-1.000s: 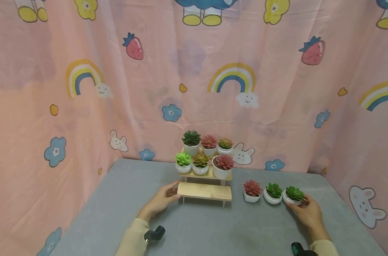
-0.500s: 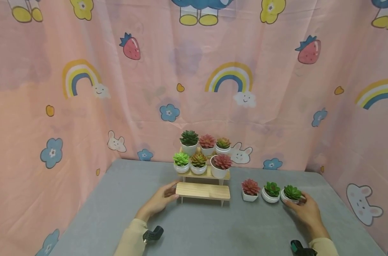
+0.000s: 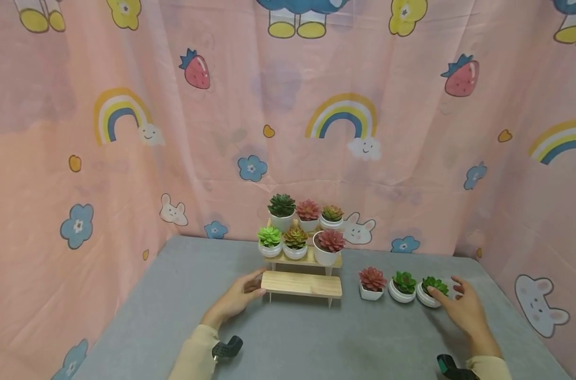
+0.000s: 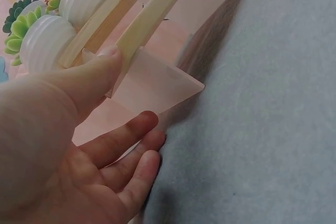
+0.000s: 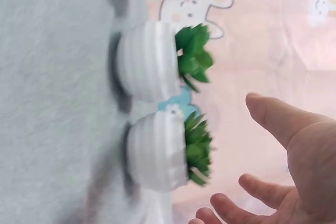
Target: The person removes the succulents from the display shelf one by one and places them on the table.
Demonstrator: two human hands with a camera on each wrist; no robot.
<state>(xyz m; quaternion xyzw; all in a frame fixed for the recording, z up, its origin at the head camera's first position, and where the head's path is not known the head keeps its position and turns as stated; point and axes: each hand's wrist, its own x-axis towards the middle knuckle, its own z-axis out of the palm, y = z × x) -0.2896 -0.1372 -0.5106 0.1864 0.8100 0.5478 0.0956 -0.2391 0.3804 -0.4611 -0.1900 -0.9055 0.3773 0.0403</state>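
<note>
In the head view my right hand (image 3: 465, 311) hovers at the rightmost potted green succulent (image 3: 428, 298), fingers spread and holding nothing. The right wrist view shows that pot (image 5: 157, 150) apart from the fingers. Left of it stand another green succulent in a round white pot (image 3: 402, 292) and a red succulent in a square white pot (image 3: 371, 293). My left hand (image 3: 235, 298) is at the left end of the bottom step of a tiered wooden stand (image 3: 302, 284). In the left wrist view its thumb (image 4: 100, 72) touches the board's end, the other fingers loosely bent by the clear leg (image 4: 152, 80).
Several potted succulents fill the stand's upper two steps, among them a dark green one (image 3: 282, 211) and a light green one (image 3: 270, 243). The grey tabletop (image 3: 326, 338) runs back to a pink printed curtain (image 3: 221, 132).
My right hand has let go of the rightmost green succulent's pot and lifted slightly up and right, its fingers spreading. The left hand stays at the stand.
</note>
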